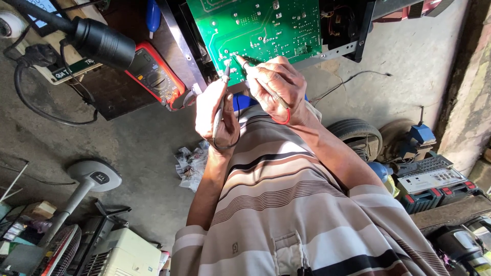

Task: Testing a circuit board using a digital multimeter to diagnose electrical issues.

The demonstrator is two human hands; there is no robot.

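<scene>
Nearest the camera is the person's striped beige, brown and black short-sleeved shirt (307,214), filling the lower middle of the view, with both forearms reaching away from it toward a green printed circuit board (261,30). The picture appears upside down, so which hand is which is judged from the arms. The right hand (217,115), on the picture's left, is closed around a slim black meter probe (221,102) whose tip touches the lower edge of the board. The left hand (279,84), on the picture's right, is closed around a red-leaded meter probe (255,76), its tip just beside the other on the same edge. The board sits in a dark metal chassis (353,30) resting on the grey concrete floor (138,143), which is worn and stained. Just beside the board lies a red-cased digital multimeter (153,76) on a dark brown wooden board (107,97), with a black cylindrical lamp head (102,41) and black cables (46,112) over it. On the floor near the right forearm lies a small heap of clear plastic bags (190,163). A grey pedestal fan base (94,176) and a white appliance casing (123,253) stand at the lower left. At the right are a small rubber tyre (355,134), a blue and red toolbox (434,186) and a rough plastered wall (468,102).
</scene>
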